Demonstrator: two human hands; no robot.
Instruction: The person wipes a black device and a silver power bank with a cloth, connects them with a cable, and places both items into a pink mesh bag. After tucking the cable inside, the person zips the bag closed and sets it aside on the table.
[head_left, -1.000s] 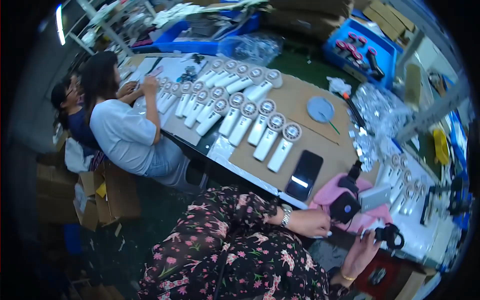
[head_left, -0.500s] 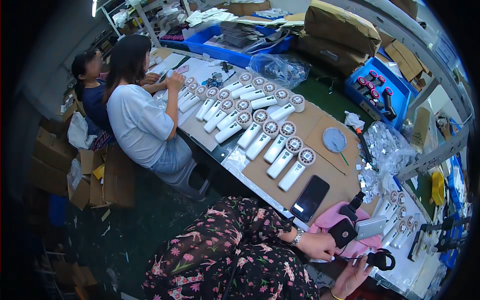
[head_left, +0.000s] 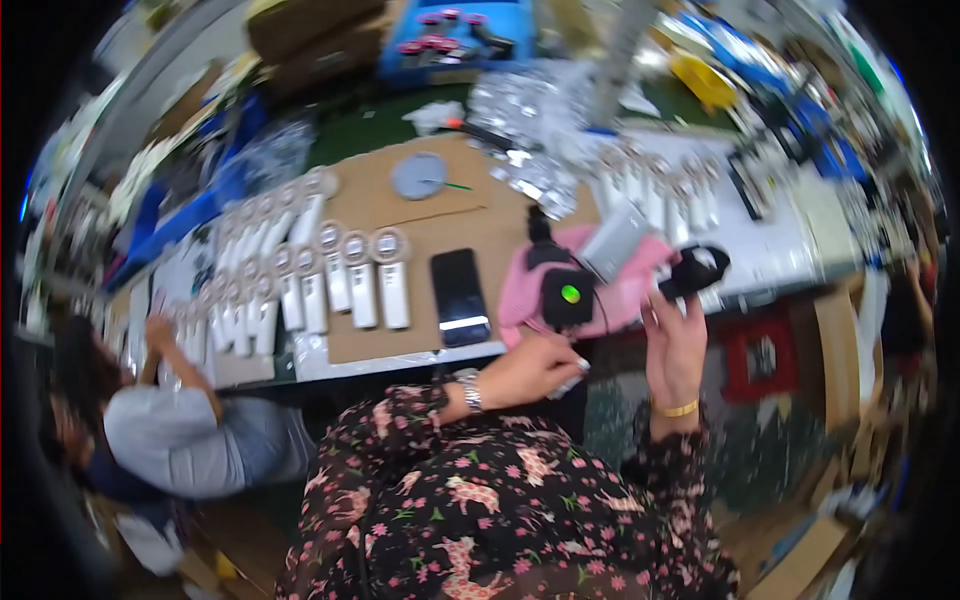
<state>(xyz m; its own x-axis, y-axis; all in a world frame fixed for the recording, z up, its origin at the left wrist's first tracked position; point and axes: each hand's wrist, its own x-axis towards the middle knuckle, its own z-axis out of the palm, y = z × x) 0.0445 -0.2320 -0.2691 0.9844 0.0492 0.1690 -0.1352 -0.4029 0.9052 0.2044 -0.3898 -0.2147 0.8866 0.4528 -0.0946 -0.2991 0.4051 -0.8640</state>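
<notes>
My left hand, with a silver watch at the wrist, is closed near the table's front edge. A small pale bit shows at its fingertips, too blurred to name. My right hand, with a gold bracelet, pinches a black looped strap between thumb and fingers, over the table's edge. Just beyond my hands a pink cloth lies on the table. On it rest a black box-shaped device with a green lit spot and a silver flat device. A black phone lies left of the cloth.
White handheld fans stretch leftward in rows on cardboard; more white fans lie at the right. A round grey lid and crumpled clear plastic sit farther back. A blue bin holds dark pieces. A co-worker sits at the left.
The view has swung right, so the table and co-workers appear farther left. My hands are farther apart; the right still has the black strap. The black device now shows a green light.
</notes>
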